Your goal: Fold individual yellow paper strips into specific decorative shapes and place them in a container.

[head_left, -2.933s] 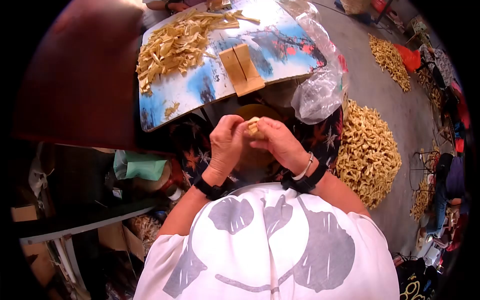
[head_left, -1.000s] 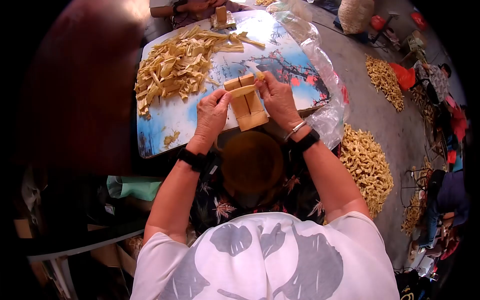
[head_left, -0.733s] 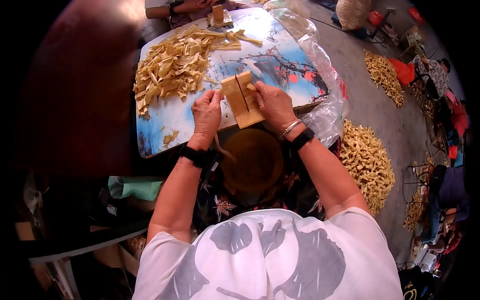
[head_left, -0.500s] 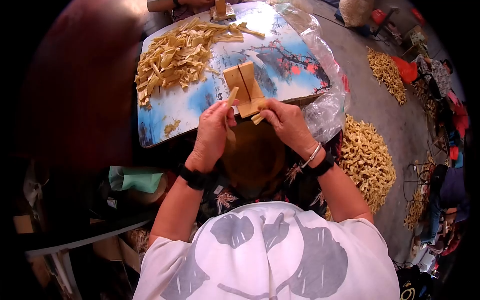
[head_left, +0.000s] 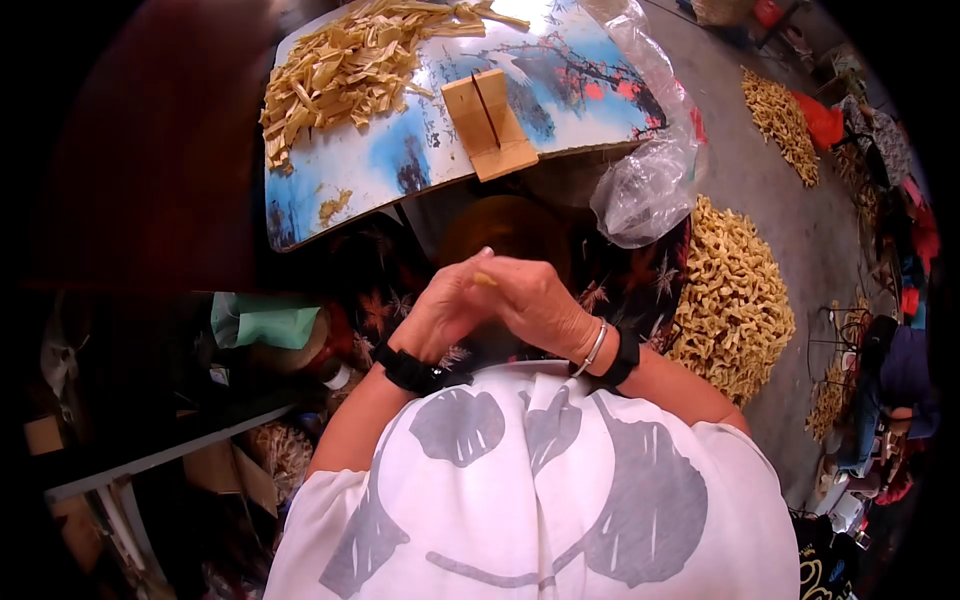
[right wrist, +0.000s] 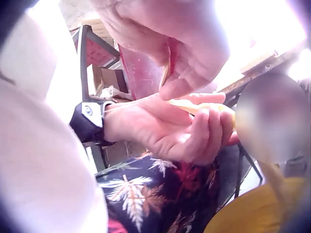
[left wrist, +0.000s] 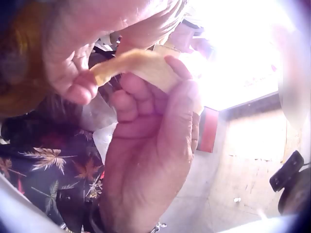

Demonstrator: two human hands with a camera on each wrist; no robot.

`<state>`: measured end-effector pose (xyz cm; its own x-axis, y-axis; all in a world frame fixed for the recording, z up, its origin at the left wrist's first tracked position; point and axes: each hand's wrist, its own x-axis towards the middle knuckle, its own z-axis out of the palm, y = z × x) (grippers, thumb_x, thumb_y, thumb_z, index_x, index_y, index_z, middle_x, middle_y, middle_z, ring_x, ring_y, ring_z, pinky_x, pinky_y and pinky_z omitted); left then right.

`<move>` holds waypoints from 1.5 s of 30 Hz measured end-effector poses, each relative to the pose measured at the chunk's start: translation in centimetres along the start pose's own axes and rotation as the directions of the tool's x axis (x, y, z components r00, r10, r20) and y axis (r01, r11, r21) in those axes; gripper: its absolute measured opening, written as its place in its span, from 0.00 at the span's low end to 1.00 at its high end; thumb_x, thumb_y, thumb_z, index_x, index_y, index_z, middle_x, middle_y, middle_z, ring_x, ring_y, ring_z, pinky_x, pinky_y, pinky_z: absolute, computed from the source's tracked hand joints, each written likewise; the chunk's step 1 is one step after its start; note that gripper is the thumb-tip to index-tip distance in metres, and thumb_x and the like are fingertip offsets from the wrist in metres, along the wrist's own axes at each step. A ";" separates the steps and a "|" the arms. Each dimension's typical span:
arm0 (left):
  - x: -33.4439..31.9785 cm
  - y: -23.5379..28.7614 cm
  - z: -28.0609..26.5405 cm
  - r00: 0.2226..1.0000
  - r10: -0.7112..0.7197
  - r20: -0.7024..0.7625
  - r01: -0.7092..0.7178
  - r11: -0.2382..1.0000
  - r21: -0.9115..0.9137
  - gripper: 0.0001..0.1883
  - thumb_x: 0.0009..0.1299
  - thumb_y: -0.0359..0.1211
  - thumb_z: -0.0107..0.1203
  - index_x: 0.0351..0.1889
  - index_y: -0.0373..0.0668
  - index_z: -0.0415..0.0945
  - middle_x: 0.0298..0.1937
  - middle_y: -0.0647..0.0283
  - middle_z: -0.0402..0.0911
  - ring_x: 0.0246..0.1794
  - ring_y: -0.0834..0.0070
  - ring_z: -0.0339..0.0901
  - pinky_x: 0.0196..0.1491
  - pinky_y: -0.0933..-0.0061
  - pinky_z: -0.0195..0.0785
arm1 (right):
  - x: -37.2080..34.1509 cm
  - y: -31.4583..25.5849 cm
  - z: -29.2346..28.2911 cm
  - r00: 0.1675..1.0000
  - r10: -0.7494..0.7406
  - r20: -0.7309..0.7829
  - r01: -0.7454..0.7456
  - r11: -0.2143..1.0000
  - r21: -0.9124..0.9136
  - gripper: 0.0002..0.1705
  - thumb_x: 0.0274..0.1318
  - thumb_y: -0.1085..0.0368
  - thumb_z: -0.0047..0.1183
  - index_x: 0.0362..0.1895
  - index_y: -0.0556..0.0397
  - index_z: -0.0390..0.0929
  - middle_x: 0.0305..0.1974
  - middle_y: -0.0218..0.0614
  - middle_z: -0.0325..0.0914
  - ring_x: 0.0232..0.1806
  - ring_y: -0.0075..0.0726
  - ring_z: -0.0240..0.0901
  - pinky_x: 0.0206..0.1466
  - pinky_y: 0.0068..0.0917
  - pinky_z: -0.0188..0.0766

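In the head view my left hand (head_left: 440, 312) and right hand (head_left: 540, 302) meet close in front of the shirt, the right partly over the left. A pale yellow flat strip (left wrist: 141, 64) spans between them in the left wrist view. My left thumb and fingers hold its broad part, while my right thumb and fingertips pinch its narrow end. From the right wrist view, the left fingers curl round the strip (right wrist: 187, 106) across the palm. Beyond the hands, a slotted wooden stand (head_left: 467, 115) sits at the table's near edge.
Loose yellow strips (head_left: 350, 70) lie heaped on the painted table (head_left: 385, 160). A round brown basin (head_left: 500, 222) is below the table edge. Clear plastic sheeting (head_left: 645, 190) hangs at the right corner. A big heap of knotted yellow pieces (head_left: 735, 310) stands on the right.
Both hands have drawn back from the wooden stand toward the body and come together. Half a second ago they were apart, the left with an upright strip, the right with a short bunched piece.
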<state>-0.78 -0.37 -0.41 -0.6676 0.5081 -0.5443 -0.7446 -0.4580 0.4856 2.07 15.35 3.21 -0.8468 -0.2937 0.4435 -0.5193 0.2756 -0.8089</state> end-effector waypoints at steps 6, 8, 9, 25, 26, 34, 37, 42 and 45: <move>1.0 -0.9 -1.0 0.908 0.411 0.078 -0.353 0.653 0.670 0.13 0.70 0.26 0.58 0.52 0.36 0.77 0.43 0.62 0.83 0.41 0.82 0.78 0.43 0.78 0.74 | -1.2 1.8 -1.3 0.994 0.097 -0.042 -0.099 0.993 -0.062 0.10 0.64 0.63 0.52 0.42 0.57 0.77 0.38 0.47 0.79 0.35 0.57 0.77 0.37 0.37 0.75; -0.3 -0.4 0.2 0.857 0.480 0.187 -0.372 0.326 0.869 0.11 0.70 0.24 0.56 0.50 0.38 0.77 0.41 0.61 0.83 0.42 0.84 0.77 0.41 0.78 0.73 | -1.2 2.9 -1.0 0.984 0.069 -0.162 -0.075 0.997 -0.035 0.10 0.66 0.63 0.51 0.42 0.58 0.76 0.40 0.44 0.79 0.33 0.48 0.79 0.32 0.31 0.76; -0.7 -0.3 0.7 0.831 0.495 0.253 -0.364 0.140 0.921 0.11 0.70 0.24 0.55 0.50 0.39 0.77 0.40 0.61 0.83 0.42 0.85 0.77 0.40 0.78 0.72 | -1.1 2.8 -0.6 0.965 0.202 -0.166 -0.189 0.978 0.092 0.11 0.66 0.62 0.51 0.41 0.58 0.75 0.40 0.43 0.79 0.32 0.43 0.80 0.30 0.29 0.76; -0.8 0.6 1.9 0.492 0.710 0.504 -0.402 -0.328 0.855 0.11 0.64 0.20 0.56 0.43 0.39 0.80 0.38 0.55 0.77 0.34 0.58 0.79 0.36 0.70 0.74 | -1.1 4.1 0.6 0.828 0.542 0.143 -0.554 0.753 0.356 0.14 0.69 0.57 0.48 0.42 0.54 0.78 0.32 0.26 0.78 0.32 0.18 0.75 0.29 0.19 0.73; -0.9 0.6 2.0 0.512 0.703 0.494 -0.420 -0.297 0.858 0.11 0.64 0.20 0.56 0.43 0.40 0.80 0.37 0.56 0.77 0.34 0.58 0.79 0.37 0.69 0.73 | -1.2 4.2 0.5 0.797 0.583 0.155 -0.588 0.694 0.415 0.14 0.70 0.57 0.48 0.43 0.53 0.78 0.34 0.25 0.78 0.34 0.18 0.75 0.31 0.19 0.73; -0.4 0.5 2.2 0.539 0.705 0.461 -0.365 -0.298 0.882 0.06 0.67 0.22 0.54 0.41 0.38 0.77 0.33 0.56 0.78 0.31 0.65 0.78 0.36 0.71 0.71 | -1.2 3.8 -0.8 0.717 0.442 0.539 -0.601 0.000 0.800 0.16 0.73 0.54 0.44 0.54 0.48 0.74 0.48 0.25 0.76 0.49 0.18 0.72 0.53 0.22 0.73; 0.3 0.6 1.3 0.642 0.732 0.230 -0.384 0.047 0.922 0.05 0.67 0.25 0.56 0.40 0.38 0.76 0.33 0.53 0.80 0.30 0.60 0.80 0.35 0.69 0.72 | -0.8 3.2 -1.3 0.697 0.550 0.460 -0.620 0.139 0.772 0.16 0.73 0.55 0.42 0.55 0.50 0.73 0.49 0.26 0.76 0.50 0.20 0.74 0.54 0.25 0.75; -1.1 0.0 3.0 0.773 0.625 0.107 -0.458 0.435 0.775 0.04 0.72 0.29 0.57 0.39 0.39 0.78 0.29 0.73 0.78 0.28 0.88 0.71 0.32 0.86 0.66 | -0.5 3.5 -0.5 0.730 0.635 0.253 -0.607 0.434 0.666 0.15 0.73 0.57 0.44 0.51 0.53 0.73 0.45 0.31 0.77 0.40 0.23 0.80 0.37 0.18 0.78; -0.1 0.2 1.2 0.613 0.765 0.198 -0.482 0.164 0.861 0.02 0.72 0.27 0.57 0.39 0.40 0.78 0.30 0.73 0.78 0.27 0.91 0.68 0.30 0.88 0.61 | -0.3 2.5 -0.6 0.759 0.623 0.192 -0.630 0.624 0.462 0.12 0.72 0.60 0.46 0.48 0.53 0.74 0.34 0.30 0.79 0.31 0.22 0.79 0.30 0.17 0.76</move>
<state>-0.82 0.41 0.57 -0.9792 0.1056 0.1731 0.1977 0.3076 0.9307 0.97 16.68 1.26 -0.9434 -0.2273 -0.2414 0.2622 -0.0659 -0.9628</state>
